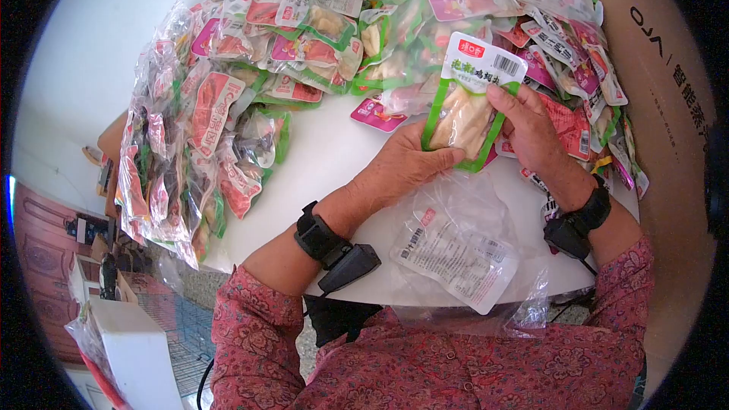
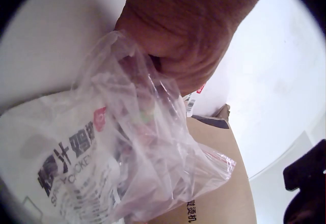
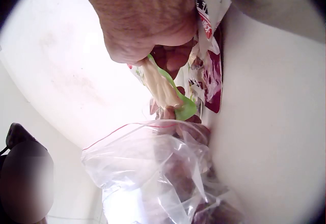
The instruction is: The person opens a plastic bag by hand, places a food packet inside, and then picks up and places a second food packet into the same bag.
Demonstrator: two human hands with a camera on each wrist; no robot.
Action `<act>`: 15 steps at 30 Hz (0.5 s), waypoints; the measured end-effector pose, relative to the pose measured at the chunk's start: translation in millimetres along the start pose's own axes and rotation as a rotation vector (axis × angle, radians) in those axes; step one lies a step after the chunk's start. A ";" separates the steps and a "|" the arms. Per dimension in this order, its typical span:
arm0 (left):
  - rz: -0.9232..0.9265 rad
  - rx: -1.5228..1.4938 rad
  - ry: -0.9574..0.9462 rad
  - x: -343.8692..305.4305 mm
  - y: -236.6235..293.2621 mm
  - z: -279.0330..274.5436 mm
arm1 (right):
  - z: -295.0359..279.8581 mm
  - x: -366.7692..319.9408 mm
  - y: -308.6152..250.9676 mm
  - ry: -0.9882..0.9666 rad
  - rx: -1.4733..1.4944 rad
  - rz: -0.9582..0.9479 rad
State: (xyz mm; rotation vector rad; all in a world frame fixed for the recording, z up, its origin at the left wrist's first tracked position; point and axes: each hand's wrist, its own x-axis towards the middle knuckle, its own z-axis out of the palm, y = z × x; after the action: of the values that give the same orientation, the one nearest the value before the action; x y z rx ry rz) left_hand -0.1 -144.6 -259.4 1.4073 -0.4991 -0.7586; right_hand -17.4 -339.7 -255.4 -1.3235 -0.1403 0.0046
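Note:
Both hands hold a green-edged snack pouch [image 1: 459, 118] with a white top label and pale food showing through its clear front. My left hand [image 1: 410, 163] grips its lower left part, thumb across the bottom edge. At the upper right edge, my right hand [image 1: 535, 129] pinches the pouch with its thumb in front. A clear plastic bag [image 1: 486, 201] lies below the hands, towards the body, with a white printed packet [image 1: 456, 258] in it. In the left wrist view, the crumpled clear bag [image 2: 158, 132] overlaps the left hand. The right wrist view shows the pouch [image 3: 163, 86] under the right hand.
Clear bags full of similar pouches [image 1: 216, 118] are heaped on the white table [image 1: 281, 205] at the left. Another heap [image 1: 562, 53] stands at the back and right. A tall cardboard box [image 1: 645, 106] borders the right side. A wire cage [image 1: 186, 334] stands at the lower left.

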 end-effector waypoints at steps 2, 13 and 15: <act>0.008 -0.006 -0.001 1.2 -3.1 -0.2 | -2.8 0.6 1.8 0.006 -0.012 0.021; 0.024 0.022 0.009 1.1 -4.4 -0.4 | 4.5 -2.9 -4.6 0.085 -0.023 0.028; 0.001 0.002 0.023 0.8 -4.6 -0.6 | 3.1 -3.0 -4.7 0.090 -0.036 0.028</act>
State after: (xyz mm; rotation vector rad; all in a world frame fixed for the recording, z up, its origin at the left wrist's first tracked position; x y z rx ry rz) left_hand 0.1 -144.7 -264.1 1.4164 -0.4830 -0.7397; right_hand -21.0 -338.1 -250.5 -1.3587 -0.0457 -0.0344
